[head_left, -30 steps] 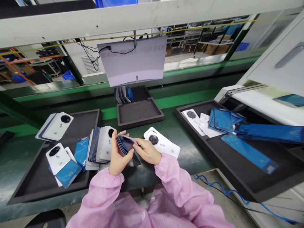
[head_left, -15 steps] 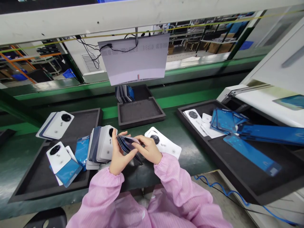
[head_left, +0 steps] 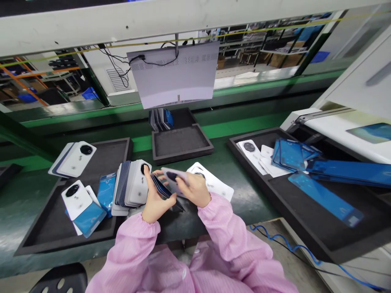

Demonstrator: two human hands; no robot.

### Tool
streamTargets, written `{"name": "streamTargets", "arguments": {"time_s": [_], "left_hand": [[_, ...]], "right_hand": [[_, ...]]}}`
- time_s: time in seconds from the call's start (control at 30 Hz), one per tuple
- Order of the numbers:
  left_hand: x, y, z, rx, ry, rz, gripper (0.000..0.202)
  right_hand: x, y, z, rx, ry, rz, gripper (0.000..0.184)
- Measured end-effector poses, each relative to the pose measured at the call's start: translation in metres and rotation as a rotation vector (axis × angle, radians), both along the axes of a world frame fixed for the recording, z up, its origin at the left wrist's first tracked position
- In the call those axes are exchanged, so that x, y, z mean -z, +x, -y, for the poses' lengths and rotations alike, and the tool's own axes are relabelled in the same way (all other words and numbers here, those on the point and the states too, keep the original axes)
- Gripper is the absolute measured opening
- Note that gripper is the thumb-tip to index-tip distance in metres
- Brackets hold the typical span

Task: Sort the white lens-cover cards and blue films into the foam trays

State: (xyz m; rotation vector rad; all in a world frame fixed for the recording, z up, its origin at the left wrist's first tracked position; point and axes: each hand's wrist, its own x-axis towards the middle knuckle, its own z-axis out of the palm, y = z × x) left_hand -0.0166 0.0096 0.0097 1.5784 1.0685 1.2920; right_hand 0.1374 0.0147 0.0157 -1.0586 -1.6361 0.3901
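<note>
My left hand [head_left: 154, 199] grips a fanned stack of dark phone back covers [head_left: 163, 190] just above the front of the green bench. My right hand [head_left: 195, 190] pinches one pale cover [head_left: 174, 176] with a dark camera ring, lifted off the top of that stack. Both arms are in pink sleeves. Just left of my left hand a row of white covers [head_left: 131, 187] stands on edge in the black tray [head_left: 45, 232]. A white cover [head_left: 218, 186] lies flat on the bench behind my right hand.
The left tray also holds loose white covers [head_left: 76, 195] and blue film sheets [head_left: 105, 191]. A small black tray [head_left: 180, 142] sits behind centre under a hanging grey panel [head_left: 177, 75]. The right tray [head_left: 305, 211] carries white covers and blue films [head_left: 324, 195]. A blue cable [head_left: 284, 246] trails at the bench edge.
My right hand has drawn one cover up off the stack and turned it so its pale back with the camera ring shows. The left hand stays on the stack.
</note>
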Motion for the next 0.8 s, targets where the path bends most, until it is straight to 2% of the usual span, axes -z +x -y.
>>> {"name": "streamTargets", "arguments": {"time_s": [0.13, 0.2, 0.3, 0.4, 0.5, 0.57, 0.6, 0.67, 0.8], "left_hand": [[0.004, -0.004, 0.001, 0.05, 0.058, 0.066, 0.109], [0.007, -0.007, 0.002, 0.059, 0.089, 0.087, 0.106], [0.011, -0.009, 0.002, 0.074, 0.13, 0.099, 0.106], [0.012, -0.008, 0.002, 0.107, 0.165, 0.084, 0.106], [0.009, -0.005, 0.004, 0.151, 0.194, 0.041, 0.103], [0.008, -0.002, 0.005, 0.15, 0.207, 0.018, 0.102], [0.007, 0.0, 0.006, 0.134, 0.209, 0.013, 0.102], [0.007, 0.004, 0.007, 0.112, 0.196, 0.007, 0.103], [0.011, 0.009, 0.006, 0.156, 0.233, -0.057, 0.106]], "right_hand": [[-0.007, 0.017, -0.003, 0.267, -0.012, -0.378, 0.019], [-0.004, 0.022, -0.008, 0.258, -0.083, -0.597, 0.02], [0.006, 0.023, -0.015, 0.128, -0.256, -0.803, 0.024], [0.013, 0.018, -0.015, 0.134, -0.346, -0.783, 0.025], [0.014, 0.008, -0.008, 0.327, -0.312, -0.605, 0.029], [0.015, -0.001, -0.002, 0.423, -0.211, -0.468, 0.025], [0.015, -0.006, 0.002, 0.413, -0.151, -0.398, 0.022], [0.015, -0.016, 0.01, 0.279, -0.061, -0.274, 0.015], [0.009, -0.026, 0.028, -0.095, -0.08, -0.223, 0.031]]}}
